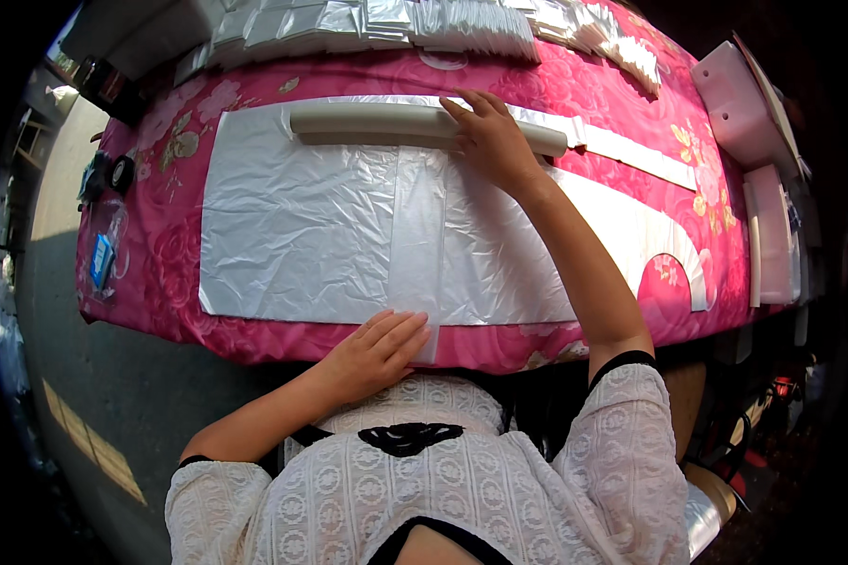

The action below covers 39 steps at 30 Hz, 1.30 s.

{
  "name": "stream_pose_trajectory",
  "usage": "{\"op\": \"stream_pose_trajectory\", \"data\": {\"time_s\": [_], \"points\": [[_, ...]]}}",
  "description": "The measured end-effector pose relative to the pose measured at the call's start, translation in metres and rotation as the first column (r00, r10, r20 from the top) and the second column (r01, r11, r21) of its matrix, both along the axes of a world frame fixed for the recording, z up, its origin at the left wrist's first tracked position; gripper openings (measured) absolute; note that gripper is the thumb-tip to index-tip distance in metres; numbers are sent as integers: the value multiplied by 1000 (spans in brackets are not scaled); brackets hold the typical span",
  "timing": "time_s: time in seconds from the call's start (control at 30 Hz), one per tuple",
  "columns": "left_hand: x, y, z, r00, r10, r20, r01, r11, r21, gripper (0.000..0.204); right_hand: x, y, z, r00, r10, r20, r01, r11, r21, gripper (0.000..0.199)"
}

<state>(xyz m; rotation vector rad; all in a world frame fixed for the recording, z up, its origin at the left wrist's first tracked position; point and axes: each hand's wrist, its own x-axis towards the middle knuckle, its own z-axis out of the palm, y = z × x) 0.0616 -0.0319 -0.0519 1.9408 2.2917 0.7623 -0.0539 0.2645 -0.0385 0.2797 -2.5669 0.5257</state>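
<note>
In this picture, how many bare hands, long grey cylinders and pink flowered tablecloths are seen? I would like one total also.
Bare hands, left hand and right hand: 2
Long grey cylinder: 1
Pink flowered tablecloth: 1
Total: 4

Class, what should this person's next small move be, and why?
Probably draw the pale tube nearer, pressing lightly: the right hand is on it, and it lies along the far side of the white plastic sheet, which looks wrinkled toward the left hand at its near edge.
</note>
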Motion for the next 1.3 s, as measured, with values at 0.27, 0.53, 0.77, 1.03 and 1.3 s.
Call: {"op": "stream_pose_trajectory", "data": {"time_s": [0.27, 0.53, 0.77, 1.03, 1.3], "points": [[-21, -11, 7, 985, -168, 46, 163, 982, 91, 21, 121, -61, 11, 803, 471, 366, -392, 879, -270, 45], [-26, -3, 22, 954, -104, 281, 12, 950, 313, 23, 136, -76, 6, 900, 320, 295, -278, 944, -176, 45], [-54, 8, 26, 979, 27, 201, -49, 993, 105, 91, 133, -83, -10, 963, 221, 156, -198, 969, -146, 37], [-69, 16, 26, 990, 72, 122, -61, 994, -87, 111, 130, -73, -8, 975, 169, 143, -134, 965, -226, 27], [-88, 30, 17, 630, 353, 691, -529, 847, 50, 66, 85, -68, 22, 673, 82, 735, 470, 720, -511, 24]]}}
